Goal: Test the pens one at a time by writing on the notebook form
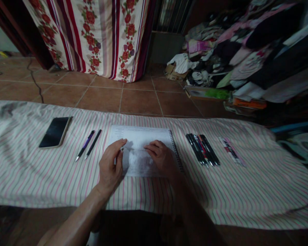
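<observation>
A spiral notebook point(140, 165) lies open in front of me, its page covered with faint writing and its coil on the right. Over its left side is my left hand point(110, 165), thumb and fingers closed around a small thing with a pale round end point(122, 149). My right hand point(160, 155) is over the right half of the page, fingertips pinched together. What they hold is too small and dark to name. A faint thin line seems to run between both hands. Two pens, one purple and black point(85, 145), one black point(93, 144), lie left of the notebook.
A phone point(55, 132) lies at the left on the striped cloth point(143, 194). Right of the notebook are several dark pens point(202, 149) and a smaller group of white and pink pens point(231, 151). Beyond are a floral curtain point(92, 37) and heaped clothes point(236, 51).
</observation>
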The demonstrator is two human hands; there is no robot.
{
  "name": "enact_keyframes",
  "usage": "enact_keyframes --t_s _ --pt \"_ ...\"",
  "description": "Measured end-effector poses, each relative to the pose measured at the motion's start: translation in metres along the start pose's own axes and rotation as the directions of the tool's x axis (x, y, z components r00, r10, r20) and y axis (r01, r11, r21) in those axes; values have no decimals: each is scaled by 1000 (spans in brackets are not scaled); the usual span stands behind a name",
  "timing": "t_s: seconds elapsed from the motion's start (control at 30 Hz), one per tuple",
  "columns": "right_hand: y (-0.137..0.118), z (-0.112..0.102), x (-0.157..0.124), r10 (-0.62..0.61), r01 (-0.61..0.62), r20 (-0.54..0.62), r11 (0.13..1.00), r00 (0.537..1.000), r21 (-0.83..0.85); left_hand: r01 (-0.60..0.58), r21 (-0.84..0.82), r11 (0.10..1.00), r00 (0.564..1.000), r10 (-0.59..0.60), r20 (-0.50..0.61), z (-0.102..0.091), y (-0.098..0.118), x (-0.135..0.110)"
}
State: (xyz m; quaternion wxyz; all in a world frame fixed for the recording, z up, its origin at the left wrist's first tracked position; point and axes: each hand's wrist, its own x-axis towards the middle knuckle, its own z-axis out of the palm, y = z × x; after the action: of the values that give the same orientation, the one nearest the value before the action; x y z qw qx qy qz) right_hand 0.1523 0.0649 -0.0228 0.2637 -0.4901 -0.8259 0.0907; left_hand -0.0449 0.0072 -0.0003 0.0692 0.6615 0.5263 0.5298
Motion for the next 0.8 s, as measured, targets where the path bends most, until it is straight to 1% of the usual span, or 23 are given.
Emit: enact_keyframes --t_s 0.2,0.33,0.53,0.7,0.8 --pt "0 -2 0 -24 24 32 1000 999 -4 8 41 999 1000 -8 4 1 2 0" --pt "-1 -1 -1 -35 36 34 999 999 -20 25 80 996 1000 -25 3 1 4 1" --pt "-3 0 0 -34 34 18 999 999 -18 14 97 995 1000 -14 8 3 5 2" --pt "-7 -4 1 10 -7 -53 999 999 49 17 102 995 1000 -18 8 5 5 2" --pt "-7 -8 0 103 -93 -52 983 993 158 15 110 994 1000 -16 11 5 4 1"
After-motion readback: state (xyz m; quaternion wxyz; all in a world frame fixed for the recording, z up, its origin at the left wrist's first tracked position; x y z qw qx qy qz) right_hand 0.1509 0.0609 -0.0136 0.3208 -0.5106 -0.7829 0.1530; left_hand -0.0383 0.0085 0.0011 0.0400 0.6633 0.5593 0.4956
